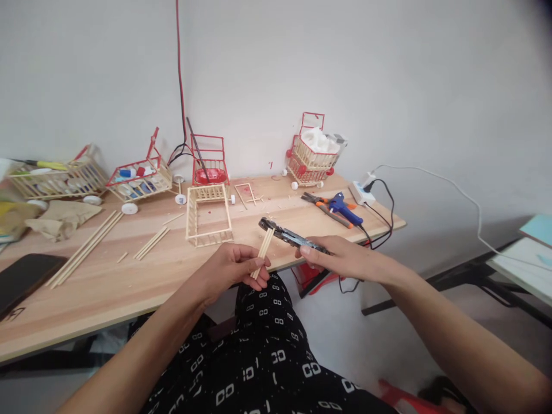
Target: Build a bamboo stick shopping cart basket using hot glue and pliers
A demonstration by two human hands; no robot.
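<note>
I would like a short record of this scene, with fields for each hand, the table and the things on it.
left hand: holds short wooden sticks
right hand: holds cutters, jaws at the stick tips
table: light wood, against a white wall
in front: open stick frame, loose long sticks
back: small stick carts with red trim
right side: blue glue gun, power strip
left edge: black phone

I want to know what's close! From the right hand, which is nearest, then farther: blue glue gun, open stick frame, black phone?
From the right hand:
1. Glue gun, just behind it on the table.
2. Stick frame, mid-table, to its left.
3. Phone, far left edge.
</note>
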